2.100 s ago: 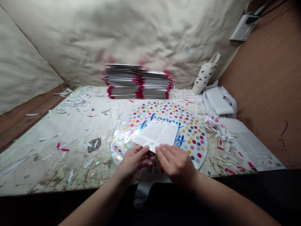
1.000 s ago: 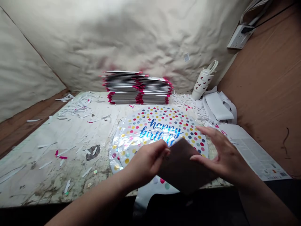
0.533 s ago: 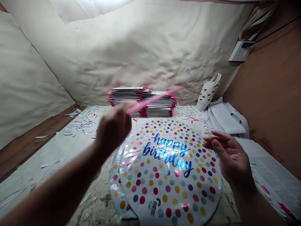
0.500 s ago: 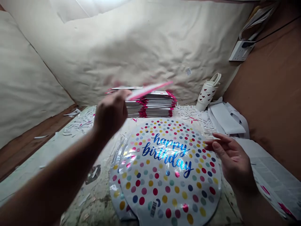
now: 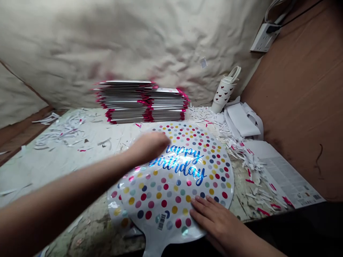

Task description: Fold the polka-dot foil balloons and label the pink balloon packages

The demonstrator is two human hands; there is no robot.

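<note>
Right hand [image 5: 214,219] flat on lower right of "happy birthday" foil balloon [image 5: 171,194], fingers extended, slightly apart. Balloon flat on tabletop [image 5: 53,167], neck past near edge. Left hand [image 5: 152,145] over balloon's upper left, curled, blurred; can't tell if fingers hold anything. Pink-edged card stacks [image 5: 124,101] behind, tumbler [image 5: 222,94] right.

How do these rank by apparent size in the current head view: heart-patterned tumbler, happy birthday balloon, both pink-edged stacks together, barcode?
1. Happy birthday balloon
2. Both pink-edged stacks together
3. Heart-patterned tumbler
4. Barcode

The balloon lies nearer the camera than the stacks.
</note>
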